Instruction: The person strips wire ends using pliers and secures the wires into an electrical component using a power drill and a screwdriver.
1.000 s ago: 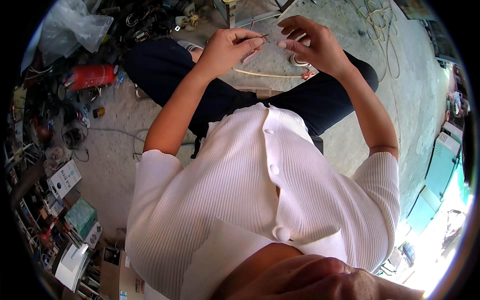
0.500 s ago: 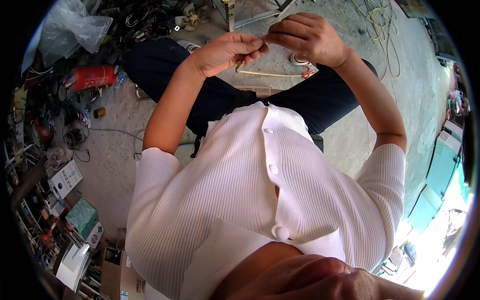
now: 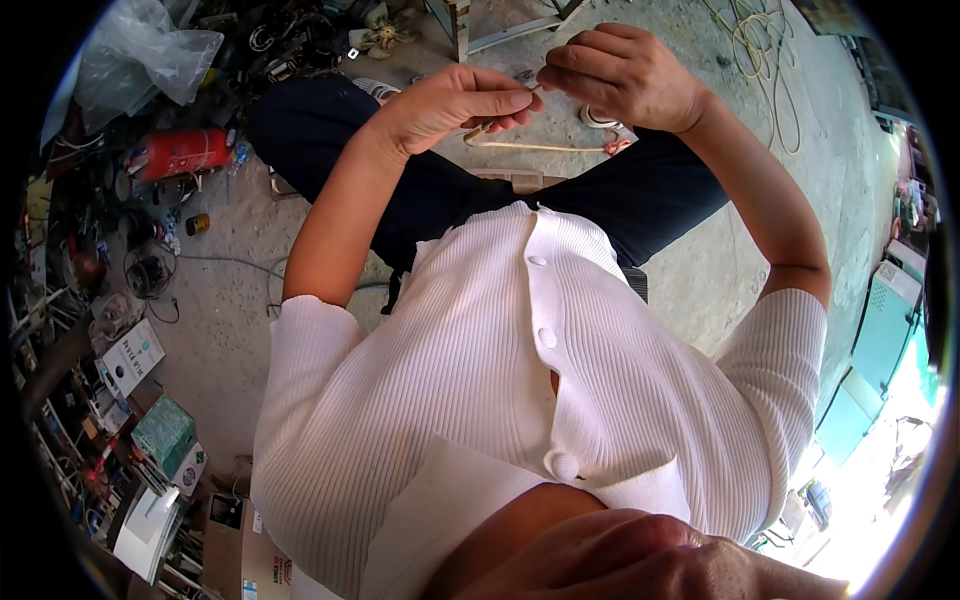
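Over my lap, both my hands are raised close together near the top of the view. My left hand point(image 3: 455, 108) is closed, thumb pressed against the fingers. A pale, thin cable point(image 3: 540, 148) comes out from beneath it and runs to the right, with a small red-and-white end point(image 3: 616, 146) near my right shoe. Between the hands a tiny thin piece shows at the left thumb tip, too small to name. My right hand point(image 3: 622, 78) is in a pinch just right of the left fingertips; what it holds, if anything, is hidden.
A red cylinder point(image 3: 185, 154), a clear plastic bag point(image 3: 145, 60) and piled parts crowd the left side. A metal frame leg point(image 3: 459, 30) stands ahead. A coiled pale hose point(image 3: 765, 50) lies on the floor at right. Boxes point(image 3: 165, 432) stand lower left.
My right hand has shifted slightly right, opening a small gap from the left fingertips. The left thumb has straightened a little, and the cable has moved slightly left at its bend.
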Available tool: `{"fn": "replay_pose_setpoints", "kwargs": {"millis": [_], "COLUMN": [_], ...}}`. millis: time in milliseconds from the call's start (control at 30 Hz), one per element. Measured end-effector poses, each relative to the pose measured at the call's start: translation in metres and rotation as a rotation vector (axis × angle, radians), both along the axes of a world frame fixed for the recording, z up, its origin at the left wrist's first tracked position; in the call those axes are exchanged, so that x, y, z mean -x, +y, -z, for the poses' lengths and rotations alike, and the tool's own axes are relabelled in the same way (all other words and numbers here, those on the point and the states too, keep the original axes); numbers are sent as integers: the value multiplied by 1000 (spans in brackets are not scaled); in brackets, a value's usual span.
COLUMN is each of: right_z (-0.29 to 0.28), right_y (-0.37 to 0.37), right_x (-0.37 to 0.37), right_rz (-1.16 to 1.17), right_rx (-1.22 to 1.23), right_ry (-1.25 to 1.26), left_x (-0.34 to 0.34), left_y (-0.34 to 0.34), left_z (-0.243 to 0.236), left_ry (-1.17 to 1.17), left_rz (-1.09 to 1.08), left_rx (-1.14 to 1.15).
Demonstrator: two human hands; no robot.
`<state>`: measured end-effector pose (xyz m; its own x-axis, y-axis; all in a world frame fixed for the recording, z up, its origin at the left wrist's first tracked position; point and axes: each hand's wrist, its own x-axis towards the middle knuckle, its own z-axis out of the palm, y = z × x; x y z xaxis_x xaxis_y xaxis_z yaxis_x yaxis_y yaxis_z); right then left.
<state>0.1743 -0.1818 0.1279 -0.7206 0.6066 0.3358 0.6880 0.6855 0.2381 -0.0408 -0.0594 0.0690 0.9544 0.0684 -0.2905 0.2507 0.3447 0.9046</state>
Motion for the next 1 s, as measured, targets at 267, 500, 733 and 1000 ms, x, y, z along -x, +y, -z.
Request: {"fn": "replay_pose_setpoints", "kwargs": {"millis": [267, 500, 733, 1000], "right_z": [17, 27, 33, 6], "right_y": [-10, -18, -15, -6], "right_x": [11, 16, 5, 13], "right_rz": [251, 849, 721, 411], "right_rx": [165, 1349, 1083, 206], "right_ry": [294, 1254, 1140, 349], "left_x": [-4, -7, -8, -6], "left_y": [-7, -22, -17, 2], "left_z": [1, 6, 14, 14], "left_ry": [-106, -497, -223, -9], "left_rz": [-158, -392, -367, -135], "left_rx": [-490, -1462, -938, 42]}}
